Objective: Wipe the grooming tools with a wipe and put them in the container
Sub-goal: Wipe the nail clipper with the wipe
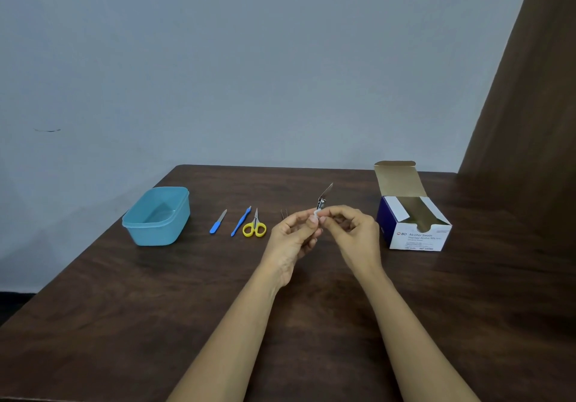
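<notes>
My left hand (294,235) holds a metal nail clipper (324,197) upright above the table, its lever swung open and pointing up to the right. My right hand (350,232) pinches a small white wipe (316,213) against the clipper's lower body. On the table to the left lie a blue-handled nail file (218,222), a blue cuticle pusher (241,221) and yellow-handled scissors (255,225). Thin tweezers (283,213) peek out just behind my left hand. An open light-blue plastic container (156,215) stands at the far left with nothing visible inside.
An open box of alcohol swabs (413,211) stands at the right, its lid flap raised. The dark wooden table (156,323) ends at a grey wall behind and drops off at its left edge. A brown panel (530,105) rises at the right.
</notes>
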